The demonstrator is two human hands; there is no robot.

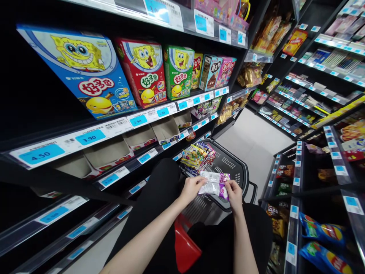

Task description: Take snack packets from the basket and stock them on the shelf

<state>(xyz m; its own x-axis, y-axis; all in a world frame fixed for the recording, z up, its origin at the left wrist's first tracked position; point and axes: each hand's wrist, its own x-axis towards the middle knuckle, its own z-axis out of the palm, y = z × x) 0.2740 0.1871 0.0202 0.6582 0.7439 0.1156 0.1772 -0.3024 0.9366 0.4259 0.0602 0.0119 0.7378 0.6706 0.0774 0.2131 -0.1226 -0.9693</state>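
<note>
Left hand (191, 188) and right hand (234, 193) are pinching opposite ends of a purple-and-white packet (212, 187), lower centre of frame, likely holding it flat. Basket (228, 158) is sitting beneath, apparently for easy reach, its left side holding bunched snack bags (196, 156).

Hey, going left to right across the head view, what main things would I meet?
Blue cartoon box, red cartoon box, left hand, purple-and-silver packaging, right hand, black basket handle, blue snack bags.
</note>
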